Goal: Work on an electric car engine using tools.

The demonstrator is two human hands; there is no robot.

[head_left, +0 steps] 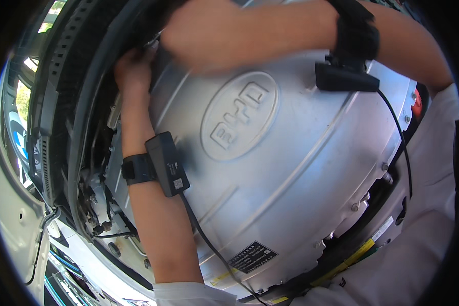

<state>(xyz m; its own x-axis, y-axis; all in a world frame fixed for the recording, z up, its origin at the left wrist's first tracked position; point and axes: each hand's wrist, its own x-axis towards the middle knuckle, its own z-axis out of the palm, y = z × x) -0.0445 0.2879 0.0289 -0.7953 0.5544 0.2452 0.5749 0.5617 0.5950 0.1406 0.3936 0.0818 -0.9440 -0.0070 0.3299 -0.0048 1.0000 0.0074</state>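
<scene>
A large silver metal housing (290,148) with a raised oval emblem fills the middle of the view. At its far left edge, my left hand (132,71) reaches into a dark gap with its fingers curled. Close by, my right hand (204,38) is closed like a fist and smeared by motion. A small shiny metal piece (153,41) shows between the two hands; its kind is unclear. Shadow and the hands themselves hide most of the fingers and whatever they grip. Each wrist wears a strapped black box, the left box (168,163) and the right box (347,76), with a cable.
Black trim (86,92) runs along the left of the housing. Wiring and fittings (104,224) lie in the gap below it. Bolts (355,207) line the housing's right edge. A black label (252,256) sits near its lower end. The wrist cable (214,247) crosses the metal.
</scene>
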